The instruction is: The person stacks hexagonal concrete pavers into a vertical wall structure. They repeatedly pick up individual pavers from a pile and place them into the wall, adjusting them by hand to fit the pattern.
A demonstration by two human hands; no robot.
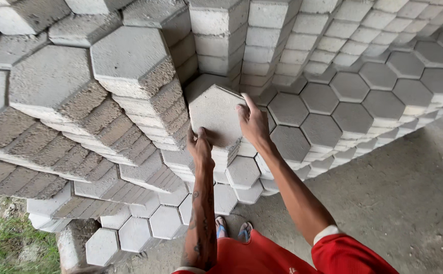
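Here, block: we are holding a grey hexagonal paving block (215, 114) tilted up on edge, flat face turned toward us, on top of a short stack (230, 152) of the same blocks.
Left hand: our left hand (200, 146) is pressing on the block's lower left edge, fingers curled over the rim, probably steadying the bottom so it is not sliding off the stack.
Right hand: our right hand (252, 123) is clasping the right edge, fingers spread up along the side, thumb on the face; the grip is holding the block from both sides.
Why held so: we are judging that a heavy, rough block is wanting two hands at opposite edges to keep it balanced.
Left pile: tall leaning columns (130, 91) of hexagonal blocks are crowding close beside the left hand, leaving little room.
Right pile: lower tiers of blocks (353, 101) are stepping away to the right and behind.
Floor: bare concrete floor (404, 203) is lying below; our sandalled feet (231, 231) are standing just at the foot of the stacks.
Grass: a patch of grass (8, 243) is showing at the lower left.
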